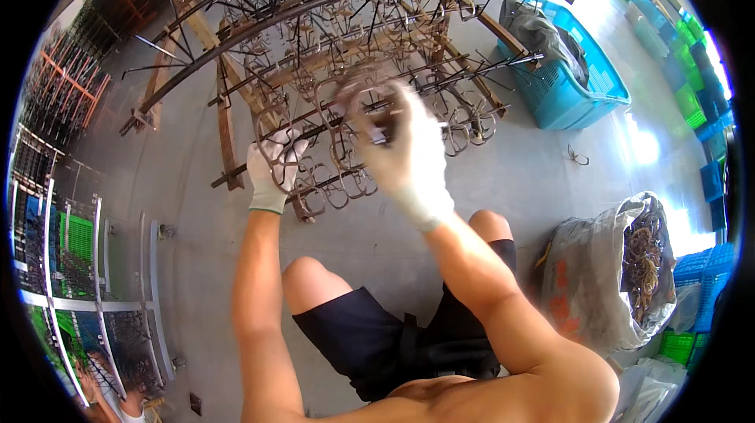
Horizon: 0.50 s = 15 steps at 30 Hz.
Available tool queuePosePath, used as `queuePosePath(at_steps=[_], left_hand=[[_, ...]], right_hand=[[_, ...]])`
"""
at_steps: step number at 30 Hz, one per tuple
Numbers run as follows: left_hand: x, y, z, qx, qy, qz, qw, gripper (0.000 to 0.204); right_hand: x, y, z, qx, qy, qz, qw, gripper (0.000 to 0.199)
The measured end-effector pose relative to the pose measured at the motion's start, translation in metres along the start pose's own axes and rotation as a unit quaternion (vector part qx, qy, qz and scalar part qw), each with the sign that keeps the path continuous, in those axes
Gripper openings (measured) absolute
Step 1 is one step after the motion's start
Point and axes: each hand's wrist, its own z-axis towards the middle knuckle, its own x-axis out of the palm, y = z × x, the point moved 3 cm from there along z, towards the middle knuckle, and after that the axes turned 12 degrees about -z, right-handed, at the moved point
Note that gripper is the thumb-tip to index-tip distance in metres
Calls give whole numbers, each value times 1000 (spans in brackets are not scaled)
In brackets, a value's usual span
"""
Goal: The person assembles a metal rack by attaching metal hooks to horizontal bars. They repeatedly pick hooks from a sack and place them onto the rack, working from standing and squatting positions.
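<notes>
My left hand [271, 162], in a white knit glove, is closed at the left end of a rack bar, its fingers curled about a brown looped piece [305, 201]. My right hand [401, 148], gloved the same way, is raised in front of the rack and smeared by motion. Its fingers close round a blurred brown looped bunch [370, 89]; how many pieces it has is not clear. Rows of similar brown loops hang from thin prongs on the dark rack bars [314, 130] in front of me.
A long curved-looking bar [330, 0] with spiky prongs crosses above, on wooden supports [227, 136]. A blue crate [582, 97] with grey cloth stands at right, a sack [586, 274] of brown loops nearer. Metal shelving [98, 266] and another person [130, 403] are at left.
</notes>
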Motion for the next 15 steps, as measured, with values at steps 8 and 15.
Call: queuePosePath(at_steps=[8, 15], left_hand=[[3, -2, 4, 16, 7, 146, 989, 20], [6, 49, -8, -20, -51, -110, 992, 21]], right_hand=[[23, 2, 5, 31, 124, 78, 989, 55], [35, 55, -31, -49, 88, 50, 994, 58]])
